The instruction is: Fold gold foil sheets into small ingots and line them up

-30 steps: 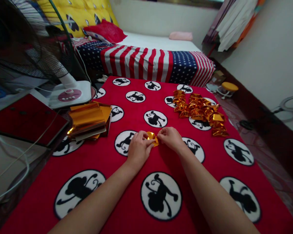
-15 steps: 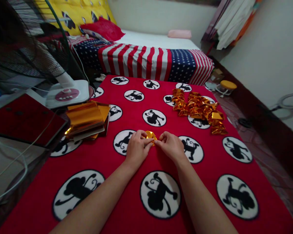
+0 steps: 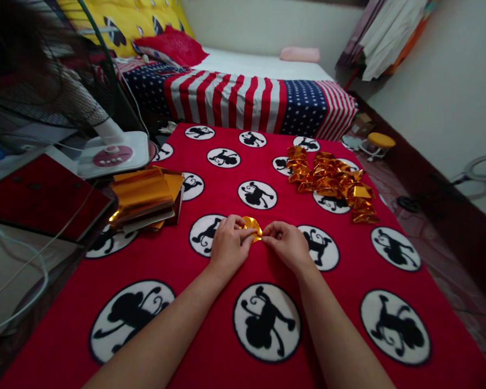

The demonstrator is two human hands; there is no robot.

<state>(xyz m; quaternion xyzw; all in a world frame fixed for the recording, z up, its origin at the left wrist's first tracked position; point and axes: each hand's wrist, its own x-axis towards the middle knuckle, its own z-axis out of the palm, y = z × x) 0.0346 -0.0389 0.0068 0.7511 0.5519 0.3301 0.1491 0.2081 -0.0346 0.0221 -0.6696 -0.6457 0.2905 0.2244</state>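
At the centre of the frame, a small, shiny gold foil piece [image 3: 251, 223] lies between both hands, low against a red cloth printed with black monkeys in white circles [image 3: 221, 189]. The left hand [image 3: 230, 243] grips the foil's left side, fingers curled over it and thumb along the near edge, seemingly to steady it. The right hand [image 3: 287, 244] appears to pinch the foil's right tip between thumb and forefinger, its other fingers tucked in, probably so that one corner can be worked finely. The hands hide much of the foil, so its exact shape cannot be told.

Left of centre, a loose stack of flat gold sheets [image 3: 143, 192] sits near the left hand, perhaps for easy reach; its edges are uneven, and it lies close to the white fan base [image 3: 113, 156]. At upper right, a cluster of folded gold foil pieces [image 3: 324, 175] is set apart from the hands, likely to spare them from being knocked.

The cluster's lower end lies near the cloth's slanting right edge. Broad stretches of cloth separate the hands from stack and cluster, giving the wrists sideways room; the far edge stops before the striped bed cover [image 3: 227, 100].
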